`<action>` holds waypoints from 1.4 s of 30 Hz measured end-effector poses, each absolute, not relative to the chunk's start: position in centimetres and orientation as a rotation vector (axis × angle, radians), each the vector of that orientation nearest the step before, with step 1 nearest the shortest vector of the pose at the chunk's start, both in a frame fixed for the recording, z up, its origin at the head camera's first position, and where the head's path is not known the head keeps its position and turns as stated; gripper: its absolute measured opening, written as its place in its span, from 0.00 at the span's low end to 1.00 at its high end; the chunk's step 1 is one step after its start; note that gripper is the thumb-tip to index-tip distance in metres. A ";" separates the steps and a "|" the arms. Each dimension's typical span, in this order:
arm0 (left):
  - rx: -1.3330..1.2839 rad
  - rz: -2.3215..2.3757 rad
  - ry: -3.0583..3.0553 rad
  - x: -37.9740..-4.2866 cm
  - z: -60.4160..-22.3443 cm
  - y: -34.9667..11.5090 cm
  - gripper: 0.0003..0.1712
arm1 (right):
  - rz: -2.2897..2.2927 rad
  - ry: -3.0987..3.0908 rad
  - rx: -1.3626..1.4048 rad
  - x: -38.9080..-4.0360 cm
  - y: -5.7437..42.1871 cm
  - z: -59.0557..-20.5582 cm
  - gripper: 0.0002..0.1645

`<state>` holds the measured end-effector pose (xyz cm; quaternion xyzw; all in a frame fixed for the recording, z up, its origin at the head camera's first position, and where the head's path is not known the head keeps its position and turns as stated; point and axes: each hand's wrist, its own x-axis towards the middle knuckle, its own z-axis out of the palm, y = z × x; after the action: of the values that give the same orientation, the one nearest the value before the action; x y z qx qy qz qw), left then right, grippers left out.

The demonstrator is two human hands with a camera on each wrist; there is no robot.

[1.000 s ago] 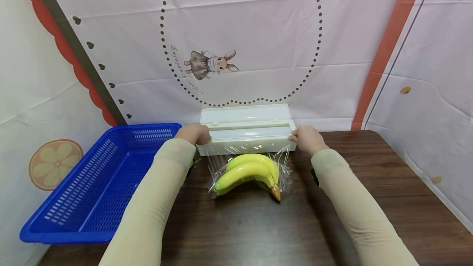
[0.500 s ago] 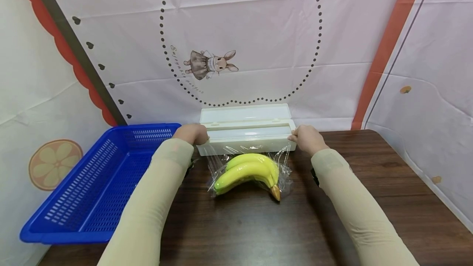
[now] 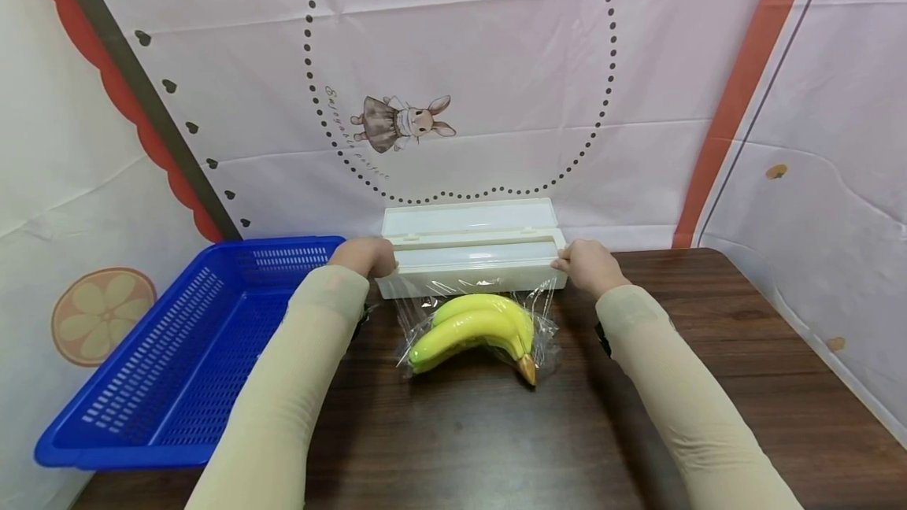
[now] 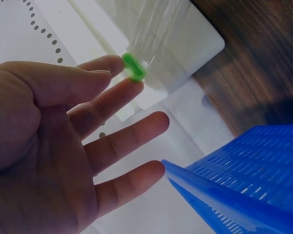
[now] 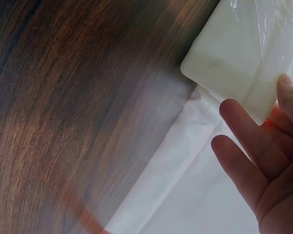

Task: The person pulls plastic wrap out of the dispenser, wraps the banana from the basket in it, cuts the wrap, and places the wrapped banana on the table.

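A white cling film dispenser (image 3: 473, 282) lies at the table's back with its lid raised. Clear film (image 3: 549, 321) runs from its front edge over a bunch of yellow bananas (image 3: 482, 325). My left hand (image 3: 367, 256) is at the dispenser's left end. In the left wrist view, its index and middle fingertips touch a small green slide cutter (image 4: 134, 68); the thumb lies close to the index finger, the other fingers stretched out. My right hand (image 3: 590, 264) grips the right end between thumb and index finger, its two outer fingers (image 5: 241, 170) extended beside the box.
A blue perforated basket (image 3: 127, 459) stands on the left of the dark wooden table (image 3: 460, 447), its far right corner near my left hand. A pale printed curtain (image 3: 496, 101) rises just behind the dispenser and along both sides.
My left hand has shifted slightly left at the dispenser's end. The right hand, the dispenser and the bananas stay in place; the whole view has drifted very slightly.
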<state>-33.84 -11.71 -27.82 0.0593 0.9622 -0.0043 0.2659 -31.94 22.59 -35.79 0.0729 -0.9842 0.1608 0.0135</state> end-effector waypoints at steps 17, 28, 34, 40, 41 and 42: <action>0.049 -0.003 2.625 -33.8 -28.0 -12.4 0.15 | 0.522 -3.052 0.242 -31.8 22.6 -35.7 0.20; 0.048 0.067 2.633 -33.3 -27.8 -12.8 0.13 | 0.506 -3.035 0.264 -32.0 22.6 -36.0 0.20; 0.070 0.051 2.625 -33.6 -27.9 -12.8 0.13 | 0.492 -3.028 0.291 -31.9 22.8 -36.0 0.21; 0.072 0.086 2.642 -33.8 -28.2 -12.9 0.15 | 0.508 -3.025 0.320 -31.9 23.0 -36.0 0.21; 0.076 0.092 2.647 -33.8 -28.2 -12.9 0.15 | 0.508 -3.026 0.322 -32.0 23.1 -36.0 0.21; 0.083 0.098 2.653 -33.8 -28.3 -12.9 0.14 | 0.510 -3.027 0.324 -32.0 23.1 -36.0 0.21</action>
<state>-33.78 -12.86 -28.26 0.0303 0.9695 0.0359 0.2405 -31.97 23.15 -36.04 0.1051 -0.9803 0.1653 0.0274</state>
